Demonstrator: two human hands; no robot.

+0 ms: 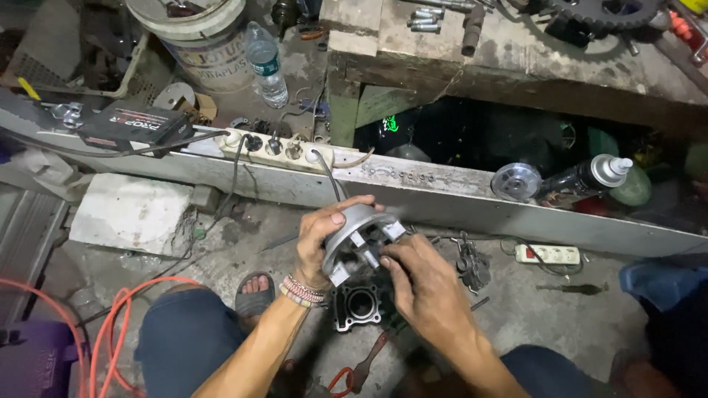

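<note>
a: why is the round metal part (359, 239) held up off the floor (531, 302) like that?

b: it looks to me like a way to get at its open side. the left hand (318, 247) is wrapped round the rim from the left, thumb over the top edge, so the hollow face tilts toward the right hand (422, 284). the right hand's fingers (391, 264) are curled in against the inner pieces, pinching or pressing one; i can't tell which.

a: so both hands are closed on it?

b: yes, the left grasping the outer shell, the right gripping at the inside. it hangs in mid-air above the knees, just over the dark engine cylinder block (357, 306) that sits on the floor between the legs.

a: what does the part look like?

b: a dull grey cast disc or drum, smooth on the outside, with blocky pale inserts set round a darker centre. probably rigid and fairly heavy, which would explain the full wrap of the left hand.

a: anything else close by?

b: a red-handled tool (361, 368) lies on the floor below the block, a small metal assembly (472, 265) just right of the hands, and a white power strip (547, 254) near the long grey beam (442, 203).
</note>
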